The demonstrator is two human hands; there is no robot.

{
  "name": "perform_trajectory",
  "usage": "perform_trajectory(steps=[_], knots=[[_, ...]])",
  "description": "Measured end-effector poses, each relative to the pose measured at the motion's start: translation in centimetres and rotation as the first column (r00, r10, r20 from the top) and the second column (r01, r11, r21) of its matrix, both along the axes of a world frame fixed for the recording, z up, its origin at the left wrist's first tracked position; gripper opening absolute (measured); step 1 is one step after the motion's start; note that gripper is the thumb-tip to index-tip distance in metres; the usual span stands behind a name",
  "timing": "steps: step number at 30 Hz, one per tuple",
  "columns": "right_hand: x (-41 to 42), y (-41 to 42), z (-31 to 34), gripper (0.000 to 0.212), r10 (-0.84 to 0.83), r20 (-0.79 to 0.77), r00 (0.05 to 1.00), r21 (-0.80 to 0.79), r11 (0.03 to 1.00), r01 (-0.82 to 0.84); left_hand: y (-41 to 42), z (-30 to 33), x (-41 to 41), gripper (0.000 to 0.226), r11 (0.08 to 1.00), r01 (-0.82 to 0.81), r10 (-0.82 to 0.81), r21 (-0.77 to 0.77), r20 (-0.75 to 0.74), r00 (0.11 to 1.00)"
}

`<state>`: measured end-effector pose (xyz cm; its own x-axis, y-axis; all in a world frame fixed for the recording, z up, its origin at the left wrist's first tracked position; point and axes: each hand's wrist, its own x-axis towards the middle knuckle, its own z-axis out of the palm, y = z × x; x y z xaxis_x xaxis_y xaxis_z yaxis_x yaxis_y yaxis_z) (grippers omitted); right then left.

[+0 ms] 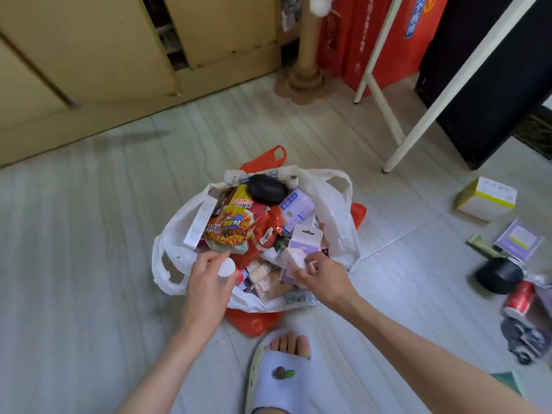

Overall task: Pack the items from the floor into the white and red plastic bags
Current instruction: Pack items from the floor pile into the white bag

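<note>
The left hand (209, 279) grasps a small white-capped bottle (229, 268) over the near rim of the white plastic bag (334, 222). The right hand (321, 274) pinches a pale pink box (294, 258) just inside it. Beyond both hands lie a noodle packet (230, 225) and black case (266, 189). The red plastic bag (254, 321) lies beneath. A red can (519, 297) lies on the floor (89, 234), far right of the right hand.
</note>
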<state>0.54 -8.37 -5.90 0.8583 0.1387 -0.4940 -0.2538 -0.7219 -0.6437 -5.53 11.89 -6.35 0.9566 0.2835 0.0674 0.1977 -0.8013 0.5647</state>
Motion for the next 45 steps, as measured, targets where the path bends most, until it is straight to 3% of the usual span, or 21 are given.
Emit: perform_trajectory(steps=[7, 11, 14, 16, 20, 25, 28, 31, 36, 42, 45], knots=[[1.2, 4.1, -1.0, 0.035, -0.013, 0.236, 0.972, -0.081, 0.996, 0.032, 1.0, -0.9, 0.7, 0.033, 0.995, -0.025, 0.018, 0.092, 0.076, 0.997], [1.3, 4.8, -0.9, 0.029, -0.159, 0.263, 0.952, 0.096, 0.986, 0.138, 1.1, -0.7, 1.5, 0.03, 0.992, -0.029, 0.017, 0.125, 0.095, 0.995], [-0.1, 4.4, -1.1, 0.031, -0.012, 0.36, 0.933, 0.05, 0.999, -0.006, 1.1, -1.0, 1.6, 0.028, 0.988, -0.011, -0.007, 0.152, 0.118, 0.993], [-0.6, 4.1, -1.9, 0.03, 0.129, 0.358, 0.925, -0.018, 0.991, -0.132, 1.3, -1.3, 1.4, 0.031, 0.967, 0.034, -0.059, 0.253, 0.093, 0.994], [-0.4, 3.4, -2.3, 0.033, 0.348, 0.315, 0.883, -0.167, 0.936, -0.309, 1.8, -1.6, 1.3, 0.045, 0.883, 0.157, -0.118, 0.441, -0.116, 0.986], [-0.6, 1.6, -1.7, 0.048, 0.372, 0.362, 0.855, -0.208, 0.926, -0.314, 1.8, -1.1, 0.9, 0.051, 0.862, 0.205, -0.14, 0.463, -0.17, 0.975], [-1.2, -1.5, -0.9, 0.05, 0.415, 0.461, 0.784, -0.254, 0.909, -0.332, 0.0, 0.0, 0.5, 0.059, 0.84, 0.319, -0.266, 0.439, -0.18, 0.947], [-2.4, -6.4, 1.0, 0.052, 0.444, 0.488, 0.751, -0.343, 0.889, -0.303, -4.1, 1.5, 0.8, 0.058, 0.79, 0.475, -0.468, 0.387, -0.121, 0.876], [-5.5, -17.3, 4.4, 0.053, 0.387, 0.463, 0.797, -0.477, 0.867, -0.144, -14.4, 4.0, 2.0, 0.052, 0.707, 0.636, -0.664, 0.309, -0.021, 0.748], [-11.6, -30.7, 6.6, 0.052, 0.256, 0.371, 0.893, -0.528, 0.849, -0.024, -26.7, 4.6, 1.6, 0.048, 0.463, 0.827, -0.864, 0.319, -0.047, 0.502], [-15.5, -36.2, 6.1, 0.055, 0.177, 0.32, 0.931, -0.548, 0.836, 0.03, -31.7, 2.6, 0.8, 0.046, 0.362, 0.893, -0.903, 0.268, -0.14, 0.407]])
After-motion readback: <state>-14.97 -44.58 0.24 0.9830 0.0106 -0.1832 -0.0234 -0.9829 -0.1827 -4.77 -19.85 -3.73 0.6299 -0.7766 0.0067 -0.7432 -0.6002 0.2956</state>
